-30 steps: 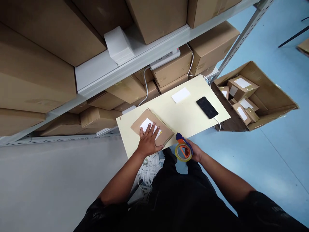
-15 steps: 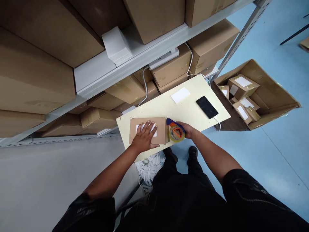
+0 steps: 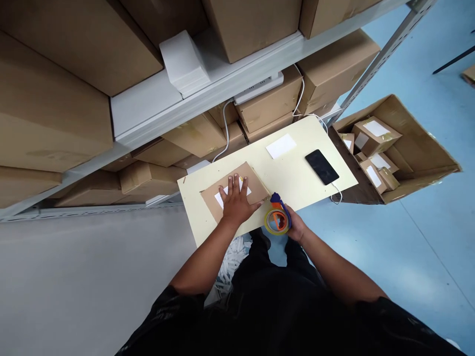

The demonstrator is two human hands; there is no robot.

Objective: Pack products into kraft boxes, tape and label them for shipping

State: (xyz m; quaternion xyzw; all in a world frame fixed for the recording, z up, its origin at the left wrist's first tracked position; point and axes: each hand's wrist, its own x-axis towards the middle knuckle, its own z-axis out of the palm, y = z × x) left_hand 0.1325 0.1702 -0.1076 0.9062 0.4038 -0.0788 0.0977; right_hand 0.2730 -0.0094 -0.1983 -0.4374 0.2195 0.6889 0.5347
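Under my left hand (image 3: 237, 200) lies a brown cardboard box (image 3: 247, 171), turned at an angle on the cream tabletop (image 3: 191, 202). The fingers are spread flat over a white label (image 3: 219, 200) on its upper face, covering part of it. My right hand (image 3: 296, 225) grips a tape dispenser (image 3: 277, 217) with a blue and orange body and a roll of clear yellowish tape. The dispenser's blue end is close to the box's right corner, over the table's front edge. Whether the tape touches the box I cannot tell.
A black phone (image 3: 321, 166) on a white cable and a white paper slip (image 3: 281, 146) lie on the table. To the right stands a large open carton (image 3: 426, 148) holding several labelled boxes. Metal shelving (image 3: 260, 74) with cartons runs behind. Paper scraps (image 3: 232, 257) lie below.
The box has turned counterclockwise under my left hand, which has moved right with it. My right hand and the tape dispenser have shifted right and toward my body.
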